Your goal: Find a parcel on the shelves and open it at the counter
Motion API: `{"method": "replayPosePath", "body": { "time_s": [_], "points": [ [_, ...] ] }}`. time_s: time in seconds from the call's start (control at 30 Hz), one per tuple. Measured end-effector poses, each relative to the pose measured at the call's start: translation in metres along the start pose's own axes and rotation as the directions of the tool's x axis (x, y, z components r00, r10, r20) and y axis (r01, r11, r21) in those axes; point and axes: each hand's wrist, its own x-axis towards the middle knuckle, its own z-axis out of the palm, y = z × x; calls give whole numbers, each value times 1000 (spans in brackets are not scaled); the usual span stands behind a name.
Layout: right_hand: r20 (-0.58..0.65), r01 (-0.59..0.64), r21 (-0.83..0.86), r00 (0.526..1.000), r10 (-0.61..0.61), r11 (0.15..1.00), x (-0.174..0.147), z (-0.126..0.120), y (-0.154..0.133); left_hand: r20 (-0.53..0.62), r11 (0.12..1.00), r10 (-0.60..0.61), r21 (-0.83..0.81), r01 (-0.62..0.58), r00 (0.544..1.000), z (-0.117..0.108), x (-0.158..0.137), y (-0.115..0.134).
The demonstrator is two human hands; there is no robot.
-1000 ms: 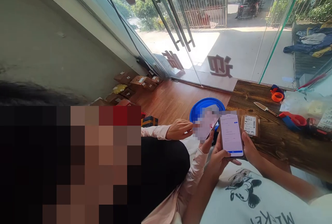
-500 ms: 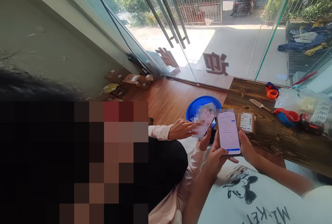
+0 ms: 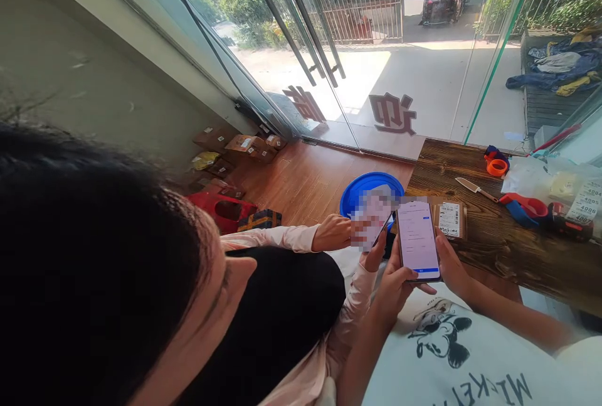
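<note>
A smartphone (image 3: 417, 240) with a lit, mostly white screen and a blue bar near its bottom stands tilted in front of my white shirt. My left hand (image 3: 397, 283) grips its lower left side, the thumb over the bottom of the screen. Along the right edge my right hand (image 3: 451, 265) is closed on the same phone, fingers partly behind it. A labelled cardboard box (image 3: 450, 220) lies on the table just beyond my right hand. Close on the left, a co-worker's hand (image 3: 374, 254) holds another phone, blurred out, while their other hand (image 3: 333, 233) touches its screen.
The dark wooden table (image 3: 489, 252) bears a knife (image 3: 476, 189), a red-and-blue tape dispenser (image 3: 524, 206), an orange tape roll (image 3: 496, 168) and plastic bags. A blue tub (image 3: 350, 189) stands on the floor, cardboard boxes (image 3: 249, 145) by the wall. Glass doors are ahead. The co-worker sits at my left.
The view has shifted slightly, so most things sit a little further right. Both my hands keep the same hold on the phone. Its screen looks the same.
</note>
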Motion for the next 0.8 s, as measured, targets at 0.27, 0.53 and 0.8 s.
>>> {"method": "replayPosePath", "body": {
  "time_s": [0.27, 0.53, 0.8],
  "points": [
    [-26, 13, 5, 1000, -13, 1000, 0, 0, 2, -33, 1000, 15, 7, -14, 999, 0, -4, -1],
    [22, 8, -36, 1000, -7, 999, 3, 1, -8, -10, 997, 49, 57, -48, 999, -13, -4, -6],
    [17, 132, -175, 991, -132, 976, 12, -2, -17, -44, 993, 54, 110, -49, 998, -7, -6, -2]
  ]
}}
